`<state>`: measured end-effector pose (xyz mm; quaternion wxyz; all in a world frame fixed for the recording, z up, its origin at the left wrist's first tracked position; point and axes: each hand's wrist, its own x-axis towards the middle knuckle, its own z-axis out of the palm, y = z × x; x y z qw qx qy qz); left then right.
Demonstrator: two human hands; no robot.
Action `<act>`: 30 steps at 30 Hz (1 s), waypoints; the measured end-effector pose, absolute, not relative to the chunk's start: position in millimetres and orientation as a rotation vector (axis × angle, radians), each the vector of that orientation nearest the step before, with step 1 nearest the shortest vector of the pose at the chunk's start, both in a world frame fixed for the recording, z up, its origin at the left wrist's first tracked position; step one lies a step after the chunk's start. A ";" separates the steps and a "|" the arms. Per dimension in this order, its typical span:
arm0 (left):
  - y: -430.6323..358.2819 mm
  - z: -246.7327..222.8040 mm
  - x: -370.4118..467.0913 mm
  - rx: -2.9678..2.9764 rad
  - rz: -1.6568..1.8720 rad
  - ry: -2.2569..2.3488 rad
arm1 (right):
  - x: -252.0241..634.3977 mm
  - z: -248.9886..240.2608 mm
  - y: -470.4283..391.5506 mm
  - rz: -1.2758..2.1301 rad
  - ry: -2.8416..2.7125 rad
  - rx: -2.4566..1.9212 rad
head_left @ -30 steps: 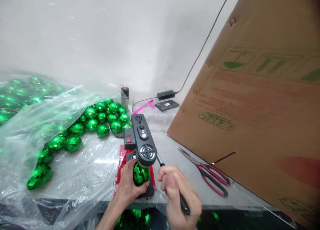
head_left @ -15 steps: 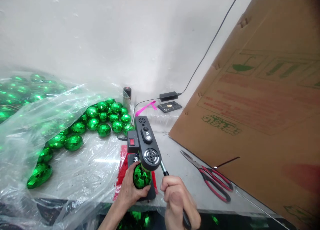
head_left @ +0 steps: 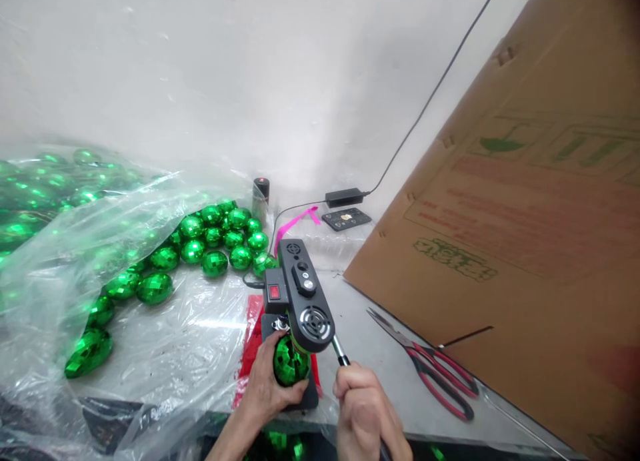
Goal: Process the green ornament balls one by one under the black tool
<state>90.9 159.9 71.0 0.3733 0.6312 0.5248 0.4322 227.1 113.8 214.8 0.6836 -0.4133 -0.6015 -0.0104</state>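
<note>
My left hand (head_left: 267, 384) is closed around a shiny green faceted ball (head_left: 290, 362), fingers on its left and thumb along its lower side. The ball sits under the front end of a small black press-like machine (head_left: 307, 291), which has round vents on top and a red switch (head_left: 275, 292) at its side. Where the ball meets the machine is partly hidden. My right hand (head_left: 367, 404) is wrapped round the dark grip of a metal lever handle (head_left: 341, 351) that comes out from the machine's right side.
Several green balls (head_left: 214, 263) lie left in and beside clear plastic (head_left: 45, 294). Scissors (head_left: 425, 364) with red-and-black handles rest at right, below a leaning cardboard box (head_left: 475, 214). A power adapter (head_left: 345, 197), a phone-like black slab (head_left: 346, 218) and a dark cylinder (head_left: 261, 193) stand behind.
The whole scene has shifted slightly right and down in the picture. Both hands keep their holds on the ball and the lever handle, with no clear movement against the machine.
</note>
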 end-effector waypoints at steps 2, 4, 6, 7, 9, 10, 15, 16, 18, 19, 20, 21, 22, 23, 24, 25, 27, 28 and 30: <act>160.0 69.1 91.7 1.626 1.134 1.339 | 229.7 215.5 114.0 -0.024 -1.387 -0.945; 160.2 67.6 92.3 1.625 1.147 1.342 | 231.8 216.0 114.0 -0.050 -1.408 -0.945; 160.4 66.9 92.5 1.622 1.145 1.345 | 232.6 215.9 114.0 -0.057 -1.412 -0.944; 160.5 66.9 92.5 1.622 1.141 1.345 | 232.6 215.6 114.0 -0.052 -1.408 -0.944; 160.6 67.2 92.3 1.622 1.131 1.343 | 232.0 214.8 114.1 -0.036 -1.404 -0.946; 160.6 67.5 92.2 1.621 1.130 1.344 | 231.5 214.5 114.3 -0.025 -1.406 -0.949; 161.8 69.5 92.1 1.618 1.131 1.348 | 228.1 215.2 116.9 -0.021 -1.389 -0.914; 162.2 70.0 92.0 1.618 1.125 1.344 | 227.4 215.2 117.5 -0.028 -1.376 -0.902; 162.8 71.1 91.8 1.612 1.113 1.338 | 226.3 214.0 118.3 -0.020 -1.355 -0.891; 163.1 71.7 91.6 1.608 1.108 1.336 | 226.0 212.6 118.4 -0.015 -1.346 -0.885; 163.2 72.3 91.5 1.605 1.103 1.334 | 225.9 210.9 118.4 -0.008 -1.341 -0.882; 163.3 72.9 91.3 1.602 1.101 1.332 | 226.0 208.9 118.3 -0.003 -1.340 -0.879; 163.3 73.4 91.1 1.599 1.099 1.332 | 226.1 206.9 118.1 -0.001 -1.336 -0.876; 163.3 73.8 90.9 1.597 1.100 1.332 | 226.3 205.1 117.9 0.001 -1.334 -0.876; 163.3 74.1 90.5 1.596 1.101 1.330 | 226.5 203.8 117.7 0.003 -1.331 -0.876; 163.3 74.1 90.1 1.595 1.104 1.330 | 226.6 203.2 117.7 0.007 -1.332 -0.881; 163.8 73.1 89.2 1.597 1.098 1.329 | 226.4 204.7 118.3 -0.003 -1.329 -0.887; 164.1 72.2 88.8 1.601 1.089 1.325 | 226.0 206.6 118.9 -0.009 -1.325 -0.892; 165.1 69.5 88.8 1.612 1.064 1.317 | 224.4 211.6 120.3 -0.023 -1.315 -0.879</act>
